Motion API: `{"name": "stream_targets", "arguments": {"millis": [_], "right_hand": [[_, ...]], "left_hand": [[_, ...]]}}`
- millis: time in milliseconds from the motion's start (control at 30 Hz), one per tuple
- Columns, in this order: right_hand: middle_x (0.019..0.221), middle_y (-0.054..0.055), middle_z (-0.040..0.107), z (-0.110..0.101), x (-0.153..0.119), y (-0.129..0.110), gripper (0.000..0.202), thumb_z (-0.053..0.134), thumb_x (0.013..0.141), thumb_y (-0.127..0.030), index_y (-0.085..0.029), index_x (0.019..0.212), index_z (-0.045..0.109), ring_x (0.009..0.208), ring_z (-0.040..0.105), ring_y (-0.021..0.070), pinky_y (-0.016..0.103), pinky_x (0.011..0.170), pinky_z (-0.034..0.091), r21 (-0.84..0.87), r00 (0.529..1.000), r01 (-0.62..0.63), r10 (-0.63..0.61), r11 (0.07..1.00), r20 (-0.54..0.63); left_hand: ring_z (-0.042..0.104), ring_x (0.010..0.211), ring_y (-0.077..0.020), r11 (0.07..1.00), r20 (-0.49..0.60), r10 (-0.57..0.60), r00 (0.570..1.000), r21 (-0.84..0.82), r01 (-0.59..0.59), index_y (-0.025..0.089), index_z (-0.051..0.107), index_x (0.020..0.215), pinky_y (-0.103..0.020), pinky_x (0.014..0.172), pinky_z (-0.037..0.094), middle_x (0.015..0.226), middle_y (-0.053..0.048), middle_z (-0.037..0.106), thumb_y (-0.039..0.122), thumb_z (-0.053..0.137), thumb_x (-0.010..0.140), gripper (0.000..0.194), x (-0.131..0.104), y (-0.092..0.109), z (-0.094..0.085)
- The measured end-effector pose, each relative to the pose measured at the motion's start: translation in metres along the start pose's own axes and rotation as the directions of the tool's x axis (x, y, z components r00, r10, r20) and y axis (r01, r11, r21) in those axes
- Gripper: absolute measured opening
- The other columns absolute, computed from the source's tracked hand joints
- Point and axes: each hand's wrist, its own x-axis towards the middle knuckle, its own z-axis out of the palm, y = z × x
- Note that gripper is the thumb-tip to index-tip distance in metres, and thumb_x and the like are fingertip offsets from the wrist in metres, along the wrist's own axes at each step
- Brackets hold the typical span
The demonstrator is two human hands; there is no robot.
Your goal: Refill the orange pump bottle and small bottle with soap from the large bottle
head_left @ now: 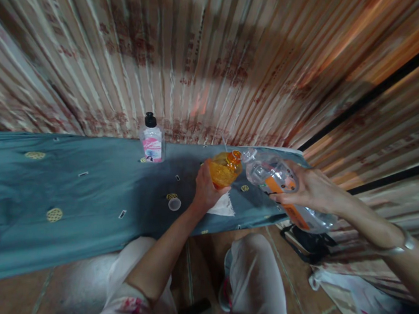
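Observation:
My left hand (204, 187) is closed around a small amber see-through bottle (225, 169), tilted with its open neck to the right. My right hand (312, 190) grips a larger clear plastic bottle (261, 170) with an orange label, tipped so its neck points up-left. The two mouths meet or nearly meet; whether liquid passes between them I cannot tell. Below the amber bottle lies a white tissue (224, 205). A small round whitish cap (174, 204) rests left of my left hand.
A clear bottle with a black top and pink label (153, 145) stands at the back of the teal cloth-covered surface (97, 198). Patterned curtains (169, 56) hang right behind and to the right. A dark bag or shoe (309, 246) and white cloth (350, 282) lie on the tiled floor.

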Motion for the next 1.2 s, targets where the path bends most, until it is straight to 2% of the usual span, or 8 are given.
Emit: {"name": "stream_targets", "arguments": {"millis": [233,367,533,733,1000,1200], "right_hand": [[0.052,-0.003,0.057,-0.009,0.001,-0.004,0.078,0.068,0.068,-0.065,-0.015,0.127,0.058,0.049,0.059,0.0217,0.028,0.047,0.039,-0.016,0.998,-0.035,0.036,0.999,0.042],[0.059,0.000,0.063,-0.012,0.001,-0.004,0.073,0.069,0.069,-0.064,-0.017,0.124,0.061,0.054,0.062,0.0230,0.029,0.049,0.040,-0.031,0.999,-0.004,0.005,1.000,0.040],[0.058,-0.001,0.063,-0.016,0.003,-0.006,0.069,0.069,0.069,-0.061,-0.017,0.122,0.062,0.050,0.059,0.0217,0.029,0.049,0.039,-0.039,0.998,0.007,-0.004,0.999,0.059],[0.069,0.001,0.068,-0.021,0.003,-0.009,0.067,0.068,0.071,-0.061,-0.019,0.124,0.061,0.057,0.064,0.0230,0.030,0.052,0.043,-0.061,0.997,0.046,-0.042,0.997,0.060],[0.054,-0.003,0.060,-0.022,0.004,-0.006,0.068,0.069,0.072,-0.058,-0.019,0.126,0.060,0.053,0.062,0.0236,0.030,0.047,0.039,-0.062,0.996,0.070,-0.067,0.996,0.055],[0.052,-0.004,0.057,-0.024,0.004,-0.010,0.070,0.069,0.071,-0.059,-0.017,0.126,0.059,0.054,0.063,0.0238,0.030,0.048,0.038,-0.074,0.996,0.060,-0.055,0.995,0.067]], "left_hand": [[0.049,0.132,-0.0376,1.000,-0.011,-0.001,1.000,-0.015,0.001,0.015,0.026,0.143,-0.056,0.113,0.036,0.139,-0.021,0.049,0.031,0.089,0.054,0.110,-0.001,-0.001,0.002],[0.050,0.130,-0.0374,1.000,0.004,-0.007,1.000,-0.021,0.007,0.014,0.028,0.143,-0.057,0.113,0.036,0.137,-0.021,0.051,0.032,0.088,0.054,0.109,-0.001,0.001,0.000],[0.050,0.130,-0.0371,1.000,0.000,-0.008,1.000,-0.030,0.008,0.014,0.030,0.143,-0.055,0.112,0.037,0.138,-0.021,0.051,0.033,0.088,0.054,0.108,-0.001,0.001,0.000],[0.049,0.131,-0.0374,1.000,0.000,0.011,1.000,-0.014,-0.011,0.014,0.027,0.143,-0.055,0.112,0.037,0.139,-0.022,0.050,0.033,0.087,0.055,0.108,0.000,0.000,0.001],[0.050,0.129,-0.0384,1.000,-0.015,0.025,1.000,-0.017,-0.026,0.013,0.027,0.143,-0.057,0.112,0.036,0.138,-0.021,0.050,0.033,0.085,0.058,0.105,-0.002,-0.001,0.001],[0.052,0.128,-0.0377,1.000,-0.015,0.005,1.000,-0.018,-0.006,0.012,0.030,0.142,-0.057,0.111,0.038,0.136,-0.022,0.052,0.034,0.087,0.054,0.107,-0.001,-0.001,0.002]]}}
